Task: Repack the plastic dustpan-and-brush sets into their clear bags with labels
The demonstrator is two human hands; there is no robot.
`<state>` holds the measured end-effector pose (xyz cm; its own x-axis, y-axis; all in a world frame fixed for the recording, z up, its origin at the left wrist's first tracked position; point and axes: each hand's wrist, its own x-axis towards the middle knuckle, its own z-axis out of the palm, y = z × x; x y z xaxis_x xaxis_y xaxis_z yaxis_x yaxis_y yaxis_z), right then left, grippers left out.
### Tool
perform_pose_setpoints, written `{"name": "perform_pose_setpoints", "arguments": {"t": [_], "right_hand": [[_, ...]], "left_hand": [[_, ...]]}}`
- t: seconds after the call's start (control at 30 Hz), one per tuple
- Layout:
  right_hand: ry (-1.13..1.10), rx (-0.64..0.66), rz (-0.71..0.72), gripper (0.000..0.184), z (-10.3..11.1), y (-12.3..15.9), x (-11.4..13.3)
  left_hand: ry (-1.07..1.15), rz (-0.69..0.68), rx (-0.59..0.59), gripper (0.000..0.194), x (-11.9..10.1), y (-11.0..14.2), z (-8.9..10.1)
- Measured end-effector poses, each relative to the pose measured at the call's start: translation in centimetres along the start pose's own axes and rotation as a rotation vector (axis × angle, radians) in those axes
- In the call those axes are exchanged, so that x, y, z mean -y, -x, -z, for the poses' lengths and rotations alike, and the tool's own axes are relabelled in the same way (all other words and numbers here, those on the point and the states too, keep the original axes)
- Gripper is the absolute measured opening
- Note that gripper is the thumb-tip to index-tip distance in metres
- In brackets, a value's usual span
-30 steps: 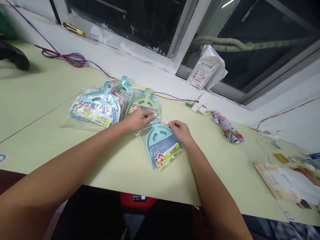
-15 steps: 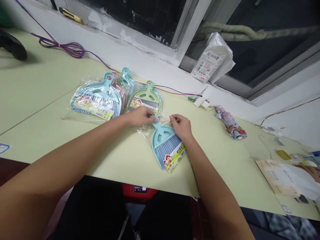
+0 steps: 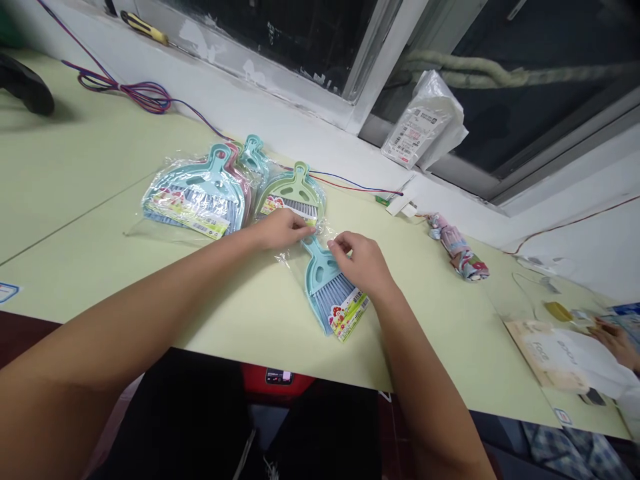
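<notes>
A light blue dustpan and brush set (image 3: 320, 270) lies in front of me, its grey-blue bristles and a colourful printed card pointing toward the table's front edge. Clear film of its plastic bag (image 3: 327, 233) shows around the handle. My left hand (image 3: 286, 229) is closed at the handle end, thumb and fingers pinching the bag there. Curled over the right side of the dustpan, my right hand (image 3: 361, 259) holds the film between thumb and index finger. Beyond my left hand lies a bagged green dustpan set (image 3: 295, 190).
Bagged dustpan sets (image 3: 193, 193) are stacked at left. Red and blue cables (image 3: 145, 100) run along the wall. A folded umbrella (image 3: 457, 247) lies at right. Another person's hand (image 3: 617, 343) is at far right, by a paper bag (image 3: 545, 357). A screwdriver (image 3: 145, 28) rests on the sill.
My right hand has shifted slightly left, toward the dustpan's handle. My left hand stays at the handle end. The other person's hand at far right shows more clearly.
</notes>
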<state>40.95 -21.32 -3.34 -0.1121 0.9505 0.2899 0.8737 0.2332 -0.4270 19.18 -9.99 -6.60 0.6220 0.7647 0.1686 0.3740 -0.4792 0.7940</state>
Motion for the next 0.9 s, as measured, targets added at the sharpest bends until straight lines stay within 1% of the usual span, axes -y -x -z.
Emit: {"name": "perform_pose_setpoints", "arguments": {"t": [0.07,0.17,0.27,0.4,0.5,0.57,0.63,0.7,0.77,0.83,0.9], "right_hand": [[0.009,0.044,0.023,0.021,-0.5,0.0,-0.2],[0.027,0.06,0.085,0.015,-1.3,-0.2,-0.9],[0.042,0.079,0.118,0.013,-1.9,-0.2,-1.2],[0.051,0.102,0.106,0.015,-2.0,0.0,-0.8],[0.056,0.049,0.095,0.018,-2.0,0.2,-0.4],[0.056,0.022,0.093,0.015,-1.9,0.2,-0.1],[0.044,0.064,0.087,0.019,-1.8,0.3,0.3],[0.043,0.128,0.083,0.023,-1.6,0.3,0.7],[0.063,0.155,0.086,0.022,-1.3,0.4,1.1],[0.077,0.163,0.088,0.02,-1.0,0.5,1.3],[0.078,0.168,0.075,0.023,-0.7,0.5,1.3]], "left_hand": [[-0.051,0.002,0.035,0.038,-0.1,0.0,0.3],[-0.048,0.011,0.084,0.036,0.1,-0.1,0.7],[-0.054,0.023,0.091,0.033,0.3,-0.3,0.9],[-0.068,0.035,0.021,0.029,0.7,-0.7,1.0],[-0.072,0.044,-0.061,0.025,0.9,-0.8,1.1],[-0.096,0.043,-0.1,0.023,0.8,-0.8,1.2],[-0.147,0.033,-0.122,0.024,0.6,-0.7,1.3],[-0.195,0.021,-0.088,0.034,0.4,-0.5,1.4],[-0.214,0.02,-0.009,0.043,0.1,-0.4,1.4],[-0.214,0.032,0.039,0.044,0.0,-0.3,1.3],[-0.219,0.045,0.013,0.04,0.1,-0.3,1.2]]}}
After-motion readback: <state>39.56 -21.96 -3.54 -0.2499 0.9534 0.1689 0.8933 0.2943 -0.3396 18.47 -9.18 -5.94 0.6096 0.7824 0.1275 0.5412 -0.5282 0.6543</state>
